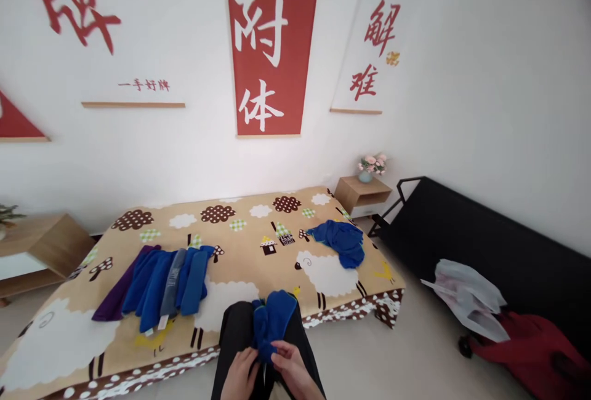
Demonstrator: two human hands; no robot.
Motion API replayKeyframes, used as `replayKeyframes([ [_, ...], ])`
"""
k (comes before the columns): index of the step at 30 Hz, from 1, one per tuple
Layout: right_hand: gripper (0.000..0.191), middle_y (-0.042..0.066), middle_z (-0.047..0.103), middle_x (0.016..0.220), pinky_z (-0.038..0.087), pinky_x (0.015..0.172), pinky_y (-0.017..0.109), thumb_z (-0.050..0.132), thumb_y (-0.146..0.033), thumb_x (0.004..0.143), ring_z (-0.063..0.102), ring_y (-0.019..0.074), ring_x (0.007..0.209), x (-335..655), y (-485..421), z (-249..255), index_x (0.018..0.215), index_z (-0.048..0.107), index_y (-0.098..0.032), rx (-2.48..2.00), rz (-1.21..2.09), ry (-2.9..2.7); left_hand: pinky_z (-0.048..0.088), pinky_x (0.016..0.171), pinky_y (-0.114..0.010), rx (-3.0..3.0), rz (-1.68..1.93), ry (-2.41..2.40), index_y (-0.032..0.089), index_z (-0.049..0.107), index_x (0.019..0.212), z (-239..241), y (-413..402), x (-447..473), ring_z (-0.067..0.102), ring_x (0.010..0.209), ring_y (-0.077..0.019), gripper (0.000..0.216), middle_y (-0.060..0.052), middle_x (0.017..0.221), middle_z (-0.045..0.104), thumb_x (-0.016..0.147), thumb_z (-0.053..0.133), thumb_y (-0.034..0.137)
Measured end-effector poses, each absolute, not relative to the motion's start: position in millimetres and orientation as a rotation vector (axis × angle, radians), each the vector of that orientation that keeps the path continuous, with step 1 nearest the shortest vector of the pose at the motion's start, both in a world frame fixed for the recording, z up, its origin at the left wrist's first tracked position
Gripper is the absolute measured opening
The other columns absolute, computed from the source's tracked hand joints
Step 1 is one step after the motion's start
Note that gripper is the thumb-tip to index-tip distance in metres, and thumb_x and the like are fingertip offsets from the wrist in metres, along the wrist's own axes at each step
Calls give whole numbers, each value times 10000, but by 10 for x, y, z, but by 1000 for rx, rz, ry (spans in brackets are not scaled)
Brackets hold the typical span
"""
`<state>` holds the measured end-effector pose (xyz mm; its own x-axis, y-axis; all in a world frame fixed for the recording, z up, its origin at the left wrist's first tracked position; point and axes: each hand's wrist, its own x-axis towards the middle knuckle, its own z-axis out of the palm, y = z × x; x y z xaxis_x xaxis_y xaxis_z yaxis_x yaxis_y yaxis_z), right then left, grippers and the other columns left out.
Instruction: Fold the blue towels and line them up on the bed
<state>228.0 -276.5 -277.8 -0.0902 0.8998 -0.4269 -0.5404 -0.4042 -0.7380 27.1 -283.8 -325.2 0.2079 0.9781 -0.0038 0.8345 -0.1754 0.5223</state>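
A blue cloth with a thin greenish edge lies bunched across the dark-trousered lap. At its near end my left hand has curled fingers pinching the fabric. My right hand grips the same end from the other side, thumb and fingers pressed together on it. Ahead on the bed, to the left, several folded cloths in blue, grey and purple lie overlapping in a row. A crumpled blue cloth with similar edging rests near the bed's right side.
The bed has a beige sheep-print cover. A wooden nightstand with a flower vase stands at its far right corner. On the right are a black folded frame, a white plastic bag and a red bag. Another nightstand is left.
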Motion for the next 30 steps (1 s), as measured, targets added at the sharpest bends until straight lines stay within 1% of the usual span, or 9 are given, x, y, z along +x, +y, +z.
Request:
replayKeyframes([
  [5,527,19,703,736,405,657,283,1046,-383,335,578,160,667,2267,-2705,-2832,782,813,-229,-1092,1767,-470,497,1221,-506,1980,354,1702,354,774,1326,-3223,-2871,295,683,1330,-331,410,-67,1381,741,967,576,347],
  [10,420,-7,683,724,388,645,251,976,-265,383,545,127,645,2333,-2715,-2679,747,776,-203,-1135,1820,-531,418,1267,-483,1888,222,1720,271,730,1404,-2824,-2969,460,672,1347,-296,550,-98,1414,721,884,620,129],
  [14,353,-10,677,733,408,647,263,915,-276,459,531,140,652,2400,-2815,-2531,779,781,-208,-1210,1779,-673,514,1140,-449,1862,265,1721,193,771,1312,-2416,-3057,584,725,1226,-300,462,-133,1310,766,900,582,106],
  [17,361,35,739,901,496,786,320,885,-325,575,629,207,821,2513,-2956,-2401,913,812,-220,-1196,1712,-870,564,1002,-450,2032,436,1615,182,816,1122,-2147,-3110,615,772,1008,-299,388,-130,1051,815,861,550,71],
  [19,351,48,736,974,506,830,336,840,-319,663,639,218,875,2603,-3034,-2282,1001,816,-230,-1129,1638,-1070,583,929,-449,2131,555,1567,188,814,1046,-2004,-3132,610,774,911,-292,369,-119,968,812,827,545,61],
  [22,292,68,707,1094,504,843,326,785,-235,720,645,217,943,2695,-3059,-2053,1011,794,-238,-1111,1378,-1392,604,944,-456,2168,728,1518,200,803,1107,-1833,-3131,604,782,921,-277,407,-112,1041,819,810,552,78],
  [25,100,111,659,1346,458,1099,404,768,-224,775,614,277,1269,2717,-2967,-1807,856,711,-225,-1173,1137,-1490,596,1025,-451,2133,771,1399,201,796,1166,-1660,-3079,635,781,1010,-270,455,-112,1105,816,792,561,91],
  [27,115,128,625,1455,384,1206,455,743,-233,808,562,298,1385,2715,-2874,-1666,825,630,-224,-1160,1146,-1469,595,1022,-421,2054,737,1301,194,795,1184,-1518,-3024,671,768,1057,-269,468,-121,1157,806,798,548,100],
  [30,187,110,720,1283,464,1109,416,693,-231,819,657,255,1202,2722,-2753,-1521,840,508,-245,-1059,1374,-1433,578,1010,-379,1874,714,1180,200,803,1140,-1282,-2939,707,746,1067,-256,411,-119,1176,789,856,513,138],
])
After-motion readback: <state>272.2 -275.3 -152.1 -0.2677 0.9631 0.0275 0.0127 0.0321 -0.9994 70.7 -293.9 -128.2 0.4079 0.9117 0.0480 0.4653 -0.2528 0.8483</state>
